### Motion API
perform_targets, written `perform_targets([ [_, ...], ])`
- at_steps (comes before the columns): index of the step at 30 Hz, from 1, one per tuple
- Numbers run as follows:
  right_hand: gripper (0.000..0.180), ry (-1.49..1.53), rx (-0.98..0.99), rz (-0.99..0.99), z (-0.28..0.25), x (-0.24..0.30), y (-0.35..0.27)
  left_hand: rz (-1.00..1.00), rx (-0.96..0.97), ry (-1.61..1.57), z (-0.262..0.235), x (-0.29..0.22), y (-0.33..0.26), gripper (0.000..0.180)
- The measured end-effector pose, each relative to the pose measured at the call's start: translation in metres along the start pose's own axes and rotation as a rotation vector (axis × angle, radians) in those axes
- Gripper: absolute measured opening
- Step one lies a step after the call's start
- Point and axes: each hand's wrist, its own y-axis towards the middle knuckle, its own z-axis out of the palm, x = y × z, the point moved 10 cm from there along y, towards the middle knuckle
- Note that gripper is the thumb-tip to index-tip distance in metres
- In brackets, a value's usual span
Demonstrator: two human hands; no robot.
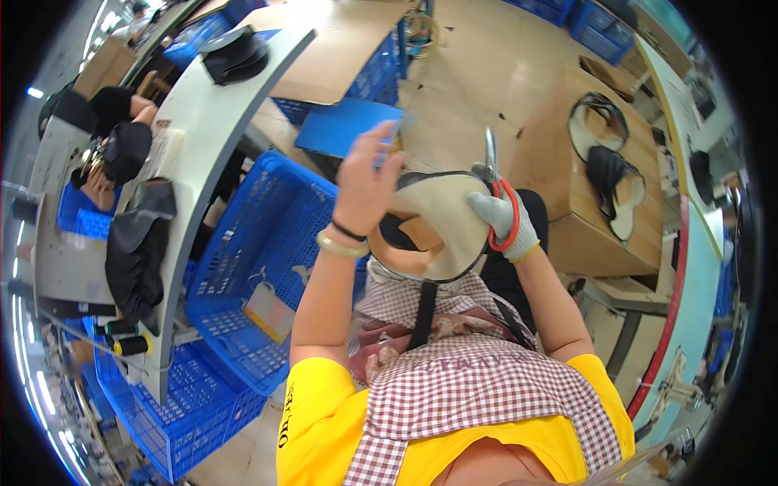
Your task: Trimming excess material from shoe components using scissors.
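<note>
In front of my apron is a cream-lined shoe upper (pixel 452 212) with black edging and an opening that shows tan card-like material. My right hand (pixel 506 217), in a pale glove, grips its right edge with the thumb on the lining. The same hand carries scissors (pixel 504 231) with red handles, blades pointing away from me. At the upper's left edge my left hand (pixel 369 182) is bare and raised, slightly blurred, its fingers stretched out with nothing visible in them. Whether its palm edge touches the upper, I cannot tell.
Blue plastic crates (pixel 271 267) stand on my left beside a pale workbench (pixel 279 69) bearing black leather pieces (pixel 144 251). A carton (pixel 600 235) on my right carries more black-and-cream uppers (pixel 617 190). A co-worker's hand (pixel 99 190) is at the far left.
</note>
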Motion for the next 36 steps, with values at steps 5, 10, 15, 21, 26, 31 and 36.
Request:
perform_targets([
  [5, 0.028, 0.148, -0.363, 0.115, -0.096, -0.084, -0.035, -0.276, -0.030, 0.021, 0.004, 0.051, -0.068, 0.033],
  [10, 0.042, 0.408, -0.252, 0.091, -0.062, -0.082, -0.046, -0.451, 0.107, 0.138, 0.032, 0.068, -0.128, 0.036],
  [15, 0.049, 0.283, -0.163, -0.050, -0.020, -0.034, -0.051, -0.651, -0.067, -0.282, 0.044, 0.096, -0.125, 0.032],
  [21, 0.056, -0.061, -0.371, -0.154, -0.090, -0.014, -0.037, -1.076, -0.223, -1.234, 0.141, 0.097, -0.142, 0.030],
  [26, 0.053, -0.162, -0.592, -0.065, -0.186, -0.041, -0.051, -0.985, 0.490, -1.963, 0.190, 0.053, -0.150, 0.021],
  [31, 0.055, -0.178, -0.748, 0.097, -0.240, -0.069, -0.068, -1.115, 0.343, -1.113, 0.196, 0.100, -0.171, 0.021],
  [36, 0.054, -0.510, -0.771, 0.242, -0.275, -0.079, -0.080, -0.646, 0.606, -0.431, 0.184, 0.067, -0.156, 0.035],
])
